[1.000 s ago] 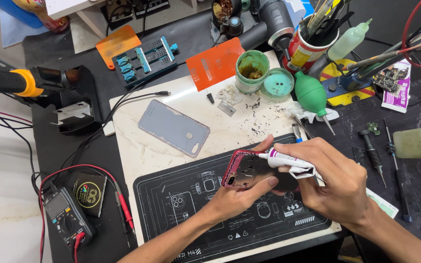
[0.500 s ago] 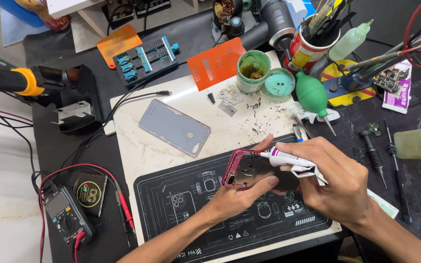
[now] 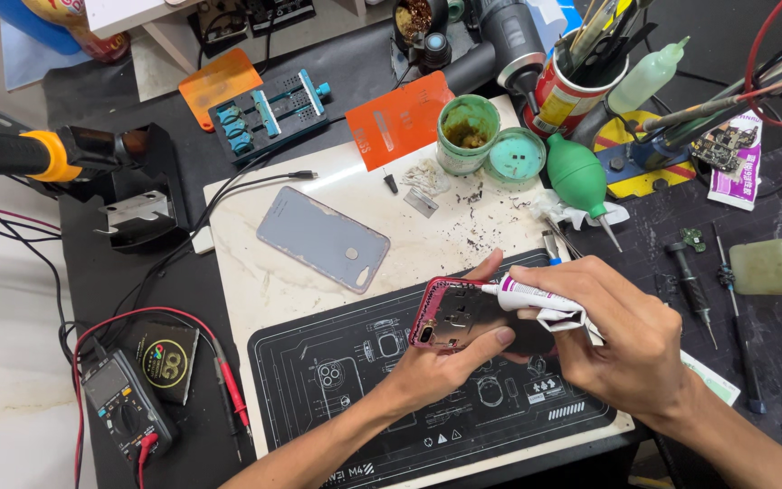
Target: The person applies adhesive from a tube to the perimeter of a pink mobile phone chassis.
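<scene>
My left hand (image 3: 445,367) grips a phone body with a pink-red frame (image 3: 450,315), its open back facing up, just above the black repair mat (image 3: 355,380). My right hand (image 3: 626,340) holds a small white glue tube (image 3: 531,294) with its nozzle at the frame's upper right edge. A crumpled bit of white tissue is tucked under the tube in the same hand. A grey phone back cover (image 3: 323,238) lies on the white board (image 3: 246,290) to the upper left.
A multimeter (image 3: 124,412) with red leads lies at lower left. A soldering tool in its stand (image 3: 92,163) is at left. An orange card (image 3: 400,118), green jar (image 3: 468,131), green air blower (image 3: 576,177), tool cup (image 3: 572,91) and screwdrivers (image 3: 694,290) crowd the back and right.
</scene>
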